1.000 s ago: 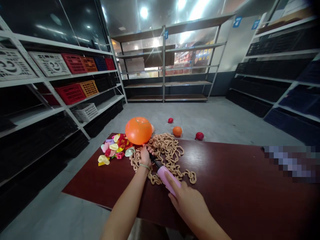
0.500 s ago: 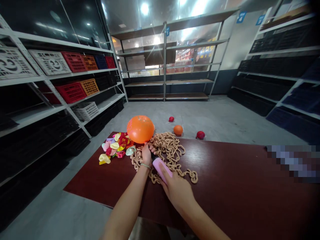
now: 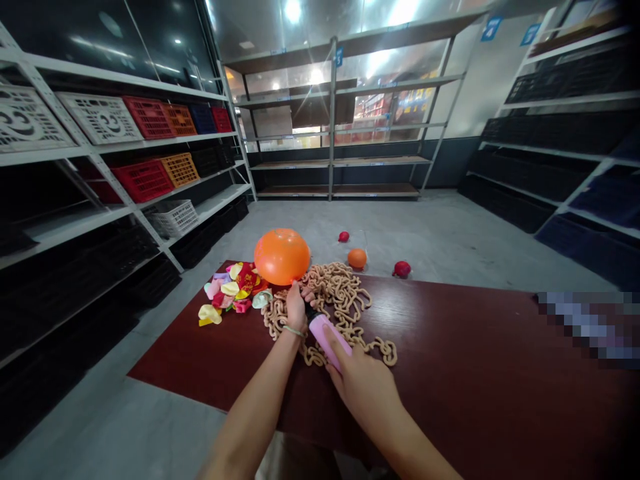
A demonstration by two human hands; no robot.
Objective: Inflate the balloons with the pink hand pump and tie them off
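Observation:
My left hand [image 3: 299, 308] is closed around the neck of an inflated orange balloon [image 3: 283, 257], at the black end of a hand pump. The pump has a pink barrel [image 3: 330, 339], and my right hand [image 3: 367, 383] is wrapped round its near end, index finger stretched along it. The nozzle is hidden by my left fingers. Beneath and behind the hands lies a heap of beige chain [image 3: 340, 293] with thick links. To the left, a pile of uninflated balloons [image 3: 233, 290] in many colours rests on the dark red table [image 3: 450, 360].
On the grey floor beyond the table lie a small orange balloon [image 3: 357, 259] and two small red ones [image 3: 401, 269]. Shelves with coloured crates [image 3: 147, 181] stand along the left, a metal rack [image 3: 331, 133] at the back, and dark bins [image 3: 540, 173] on the right.
My right hand has drawn the pink barrel slightly back and to the right. My left hand keeps its hold at the balloon's neck, and the balloon looks about the same size.

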